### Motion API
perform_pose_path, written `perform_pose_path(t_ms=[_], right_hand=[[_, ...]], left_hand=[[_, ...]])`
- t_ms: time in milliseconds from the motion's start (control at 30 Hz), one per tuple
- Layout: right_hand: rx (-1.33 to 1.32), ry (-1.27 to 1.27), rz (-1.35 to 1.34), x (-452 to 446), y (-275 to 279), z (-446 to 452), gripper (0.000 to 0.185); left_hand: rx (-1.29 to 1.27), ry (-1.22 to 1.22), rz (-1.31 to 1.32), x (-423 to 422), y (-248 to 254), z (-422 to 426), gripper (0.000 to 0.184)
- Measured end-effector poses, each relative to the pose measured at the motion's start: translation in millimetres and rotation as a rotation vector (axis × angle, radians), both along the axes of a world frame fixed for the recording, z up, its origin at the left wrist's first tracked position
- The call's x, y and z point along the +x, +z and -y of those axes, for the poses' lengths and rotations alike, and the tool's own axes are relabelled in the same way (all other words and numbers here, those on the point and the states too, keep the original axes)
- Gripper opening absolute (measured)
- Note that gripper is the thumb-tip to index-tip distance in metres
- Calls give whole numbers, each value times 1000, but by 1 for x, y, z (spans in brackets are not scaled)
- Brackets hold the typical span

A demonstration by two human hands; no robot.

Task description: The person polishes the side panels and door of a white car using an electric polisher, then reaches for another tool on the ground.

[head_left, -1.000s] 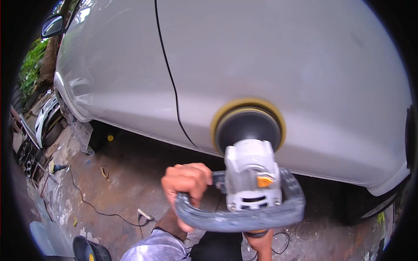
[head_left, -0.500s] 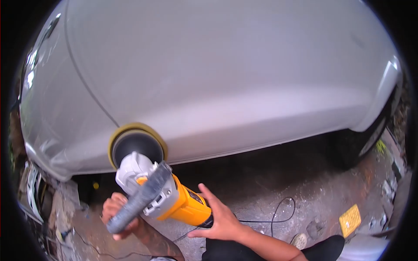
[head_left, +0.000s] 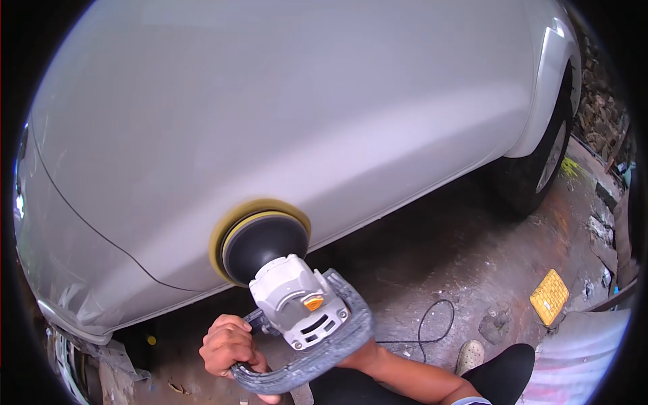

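Polisher [head_left: 297, 304] hides most of the right hand [head_left: 360, 358].

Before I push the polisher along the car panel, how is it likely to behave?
The polisher is probably front-heavy, given the bulky housing behind its wide disc. The round yellow pad appears to meet smooth, curved car panel, so it may skate or pull sideways. The cable looks thin and floppy, so if it's the tool's, drag should be slight.
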State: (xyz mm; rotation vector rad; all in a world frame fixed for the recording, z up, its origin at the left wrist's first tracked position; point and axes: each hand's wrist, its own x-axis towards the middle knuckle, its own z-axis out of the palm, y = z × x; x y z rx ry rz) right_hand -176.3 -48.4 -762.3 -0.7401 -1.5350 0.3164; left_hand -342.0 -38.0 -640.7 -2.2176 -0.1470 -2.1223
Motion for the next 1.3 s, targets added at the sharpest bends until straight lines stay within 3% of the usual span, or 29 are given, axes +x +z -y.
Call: perform_pose_path(t_ms=[33,67,100,167,200,233,367,567,600,633,733,967,1033,1067,1100,1167,1200,1267,1300], right_hand=[[-37,30,-122,2,-2,-3,118],[65,-178,71,12,-1,-3,112],[128,-15,-336,11,8,-4,108],[154,-120,-195,26,14,-10,103],[45,-288,108,42,21,-1,118],[29,-188,-297,35,16,-12,113],[41,-52,-582,46,-1,-21,111],[200,-253,-177,44,2,-25,103],[19,-82,-232,25,-7,-33,101],[30,4,-331,21,-20,-33,102],[144,-179,-236,16,-17,-25,102],[13,-66,-205,16,-54,-37,106],[9,-76,-252,26,-64,-34,106],[6,-79,-273,33,-56,-44,106],[5,-82,-292,35,-57,-44,106],[4,-87,-325,44,-58,-47,107],[4,-86,-340,52,-58,-50,107],[2,-78,-365,59,-56,-55,107],[-1,-70,-377,64,-54,-58,107]], left_hand=[[25,-46,-67,7,4,-2,52],[-17,-53,-145,11,9,-5,66],[-33,-16,-168,23,10,-5,55],[-76,-24,-270,47,21,-8,40],[-113,22,-295,61,25,-7,32],[-119,27,-365,73,31,-8,33],[-125,0,-468,98,30,-14,40],[-4,-6,-332,50,3,-14,53],[21,-12,-296,42,-1,-12,57],[46,-20,-261,34,-5,-11,61],[25,11,-276,16,-19,-4,73],[-86,65,-431,45,-21,-1,69],[-72,120,-443,54,-28,-7,80],[-98,83,-450,70,-20,-4,61],[-81,145,-464,75,-22,-7,77],[-117,111,-556,95,-10,-7,52],[-147,132,-605,104,-6,-7,50],[-157,121,-665,127,3,-10,57],[-138,127,-656,138,1,-17,69]])
